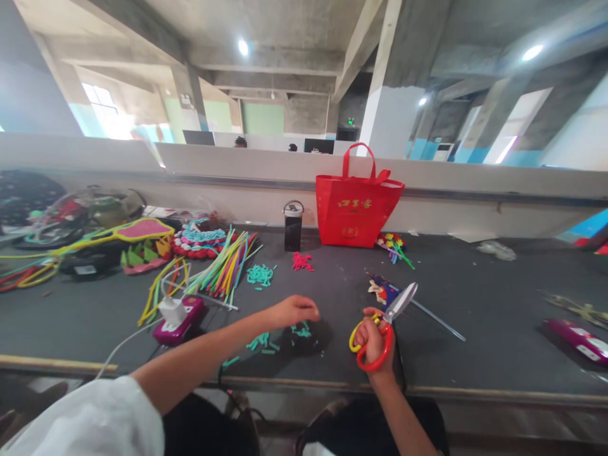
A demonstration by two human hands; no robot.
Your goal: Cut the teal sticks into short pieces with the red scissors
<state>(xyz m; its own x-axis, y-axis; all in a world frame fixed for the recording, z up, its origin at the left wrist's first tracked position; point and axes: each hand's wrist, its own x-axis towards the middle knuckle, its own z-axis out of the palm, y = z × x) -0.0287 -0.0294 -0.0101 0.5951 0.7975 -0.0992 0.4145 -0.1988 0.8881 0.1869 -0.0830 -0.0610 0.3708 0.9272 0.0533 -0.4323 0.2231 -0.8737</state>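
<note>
Nearest to us, a white sleeve (90, 421) fills the lower left corner, and its bare forearm leads us out across the dark table (498, 316). Up on the left we have a purple power strip (187, 318) with a white plug (172, 312) standing in it, and just beyond, a fanned bundle of coloured strips (228, 266). Next along comes a pile of green pieces (260, 275), with loose green bits (261, 342) lying closer to us. Then a black bottle (293, 232), upright at the back, and here's the left hand (298, 309), palm down, fingers bent and close together; whether they pinch anything, we can't tell. It's near a small green heap (301, 330), with a cluster of red pieces (303, 261) farther back. On to the red bag (358, 212), upright by the partition, and in front of it the right hand (373, 339), wrapped round the handles of the scissors (399, 304), blades together and angled up to the right. Behind those blades lies a blue figure (387, 293), and out to the far right, a purple block (577, 339).
</note>
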